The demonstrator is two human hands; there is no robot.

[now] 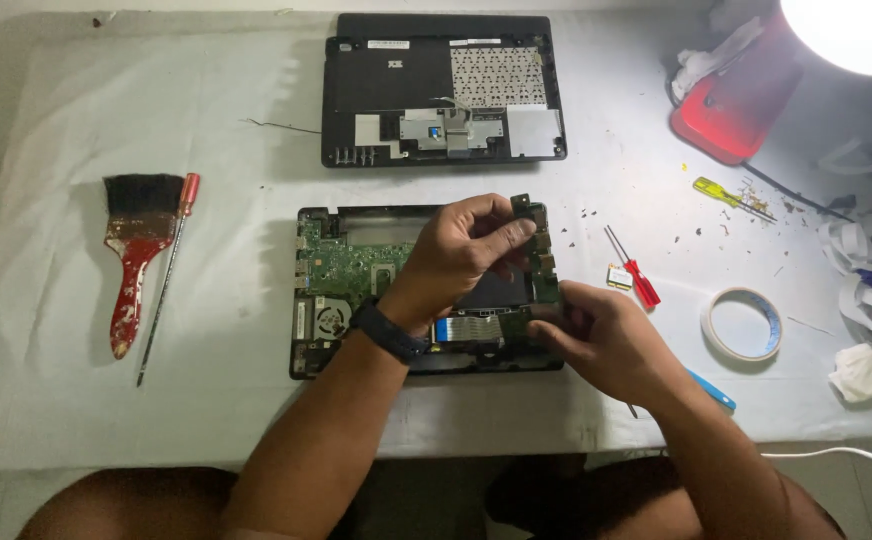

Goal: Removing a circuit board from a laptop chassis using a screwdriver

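Note:
An opened laptop base (328, 300) lies in front of me with its green circuit board and round fan showing. My left hand (461, 250), with a dark band on the wrist, pinches a small green board (528, 212) with a black connector at the base's right end and lifts its top edge. My right hand (601, 335) grips the lower part of that same small board at the base's right front corner. A flat ribbon cable (468, 328) lies between my two wrists.
The laptop's removed black cover (441, 90) lies at the back. At left lie a red-handled paintbrush (136, 250) and long screwdriver (166, 275). At right lie a red screwdriver (634, 270), yellow screwdriver (721, 195), tape roll (743, 323), a red lamp base (731, 105) and loose screws.

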